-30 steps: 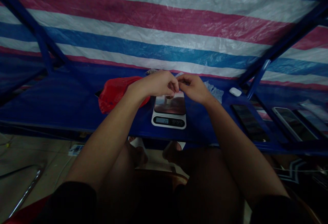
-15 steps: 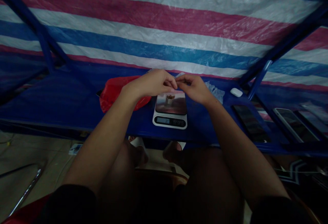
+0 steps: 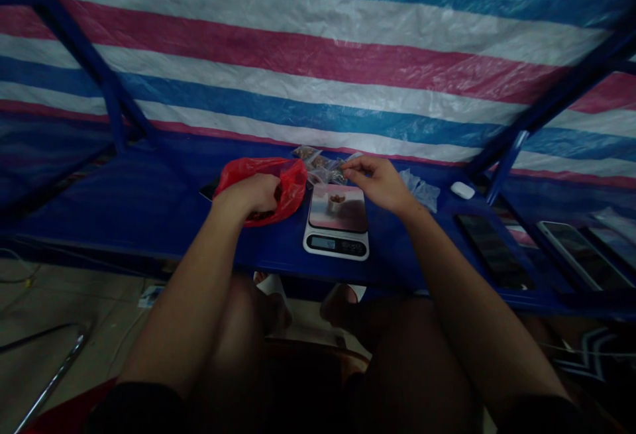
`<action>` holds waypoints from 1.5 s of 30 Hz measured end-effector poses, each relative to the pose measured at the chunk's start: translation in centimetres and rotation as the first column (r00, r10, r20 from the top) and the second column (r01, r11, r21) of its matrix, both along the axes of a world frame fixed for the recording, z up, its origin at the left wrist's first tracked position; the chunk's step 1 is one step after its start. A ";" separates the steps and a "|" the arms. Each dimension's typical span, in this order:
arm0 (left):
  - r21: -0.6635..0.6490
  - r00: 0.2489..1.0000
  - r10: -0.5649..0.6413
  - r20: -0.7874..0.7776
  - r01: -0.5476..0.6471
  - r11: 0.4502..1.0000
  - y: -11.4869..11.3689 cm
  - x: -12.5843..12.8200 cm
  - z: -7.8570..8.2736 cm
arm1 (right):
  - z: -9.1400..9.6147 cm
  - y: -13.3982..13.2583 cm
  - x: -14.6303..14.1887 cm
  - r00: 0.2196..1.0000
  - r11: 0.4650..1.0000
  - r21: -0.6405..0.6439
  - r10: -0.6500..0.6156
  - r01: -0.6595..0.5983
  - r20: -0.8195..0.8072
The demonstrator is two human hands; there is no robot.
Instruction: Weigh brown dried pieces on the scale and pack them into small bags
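My left hand (image 3: 261,193) reaches into the mouth of a red plastic bag (image 3: 293,189), its fingers curled down and their tips hidden. Dark brown bits show inside the bag below the hand. To the right of it, a white kitchen scale (image 3: 318,232) carries a small cup (image 3: 336,206) filled with brown pieces; its display is lit. Above the scale's back right corner, my right hand (image 3: 377,181) has thumb and fingers pinched together; whatever is between them is too small to make out. Several small clear bags (image 3: 318,161) with brownish contents lie behind the scale, close to the right fingertips.
Crumpled clear plastic bags (image 3: 422,192) lie right of my right hand. Beyond them are a white rounded case (image 3: 462,190), a dark phone (image 3: 491,248) and a white-edged phone (image 3: 571,255). A striped tarp (image 3: 318,63) hangs behind the blue table (image 3: 163,189), with blue frame bars at both sides.
My left hand has left the right fingertips above the scale and moved left into the red bag. My right hand stays near the scale's back right. The view has shifted slightly.
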State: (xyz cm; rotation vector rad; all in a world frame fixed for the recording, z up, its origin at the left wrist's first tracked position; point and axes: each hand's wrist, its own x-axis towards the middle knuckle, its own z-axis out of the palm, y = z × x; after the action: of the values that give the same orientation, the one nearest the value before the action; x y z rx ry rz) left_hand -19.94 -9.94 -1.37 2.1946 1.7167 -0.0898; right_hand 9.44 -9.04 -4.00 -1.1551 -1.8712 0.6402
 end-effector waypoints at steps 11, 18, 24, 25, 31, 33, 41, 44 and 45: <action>-0.016 1.000 -0.001 0.022 0.001 1.000 -0.6 0.1 0.3 | -0.2 -0.1 -0.3 1.000 1.000 0.008 0.015 -0.015 0.001; 0.030 1.000 -0.006 0.004 0.006 1.000 -0.9 0.9 0.2 | 0.0 -0.2 -0.6 1.000 1.000 -0.021 0.015 -0.015 0.005; 0.112 0.996 -0.076 -0.051 0.081 0.990 -0.1 0.2 -0.2 | 0.0 -0.4 -0.6 1.000 0.998 -0.049 0.025 -0.024 0.009; 0.124 0.995 -0.088 -0.040 0.092 0.988 0.0 -0.1 -0.2 | 0.1 -0.4 -0.6 1.000 0.998 -0.050 0.027 -0.027 0.008; 0.244 0.993 -0.082 0.086 0.059 0.968 0.2 -1.5 0.6 | 0.1 -0.4 -0.3 1.000 0.999 -0.043 0.023 -0.023 -0.004; 0.283 0.989 -0.071 0.129 0.032 0.959 -0.1 -1.6 1.3 | 0.1 -0.5 -0.2 1.000 0.999 -0.045 0.023 -0.023 0.001; 0.335 0.972 -0.079 0.222 0.000 0.942 -2.1 -0.3 4.8 | 0.0 -0.5 0.2 1.000 0.999 -0.040 0.024 -0.024 -0.010; 0.326 0.901 -0.163 0.401 0.026 0.945 -2.3 1.9 4.8 | -0.2 -0.4 0.3 0.999 0.999 -0.040 0.025 -0.026 -0.026; 0.319 0.861 -0.203 0.467 0.050 0.946 -2.3 2.8 4.5 | -0.2 -0.3 0.3 0.999 0.999 -0.037 0.030 -0.031 -0.030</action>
State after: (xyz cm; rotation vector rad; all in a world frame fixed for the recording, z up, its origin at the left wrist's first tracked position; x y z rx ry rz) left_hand -17.10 -12.22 3.15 2.2679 1.3548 0.6880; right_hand 9.77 -9.37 -4.16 -1.1375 -1.8618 0.7087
